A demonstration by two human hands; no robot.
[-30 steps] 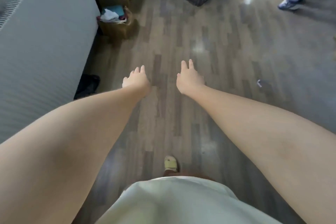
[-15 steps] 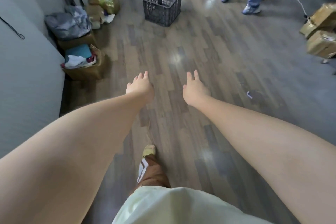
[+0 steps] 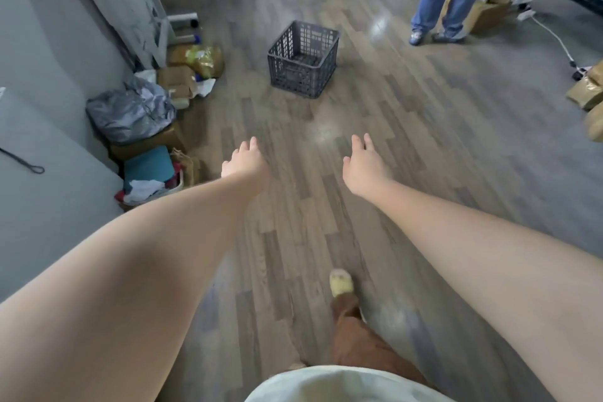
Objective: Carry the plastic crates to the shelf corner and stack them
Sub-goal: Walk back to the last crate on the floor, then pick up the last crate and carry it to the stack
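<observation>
- Plastic crate (image 3: 301,59) sits well beyond the left hand (image 3: 244,161) and right hand (image 3: 363,165), fingers loosely apart, empty.
- Cardboard boxes (image 3: 176,80) left of the crate could trip a step.

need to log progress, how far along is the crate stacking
Done: no stacked crates show in this view. In hand: nothing; the left hand and right hand are both open and empty, stretched forward toward the grey crate, which sits alone on the floor ahead, untouched. Left: reach it, lift it, carry it to the shelf corner and stack it.
</observation>
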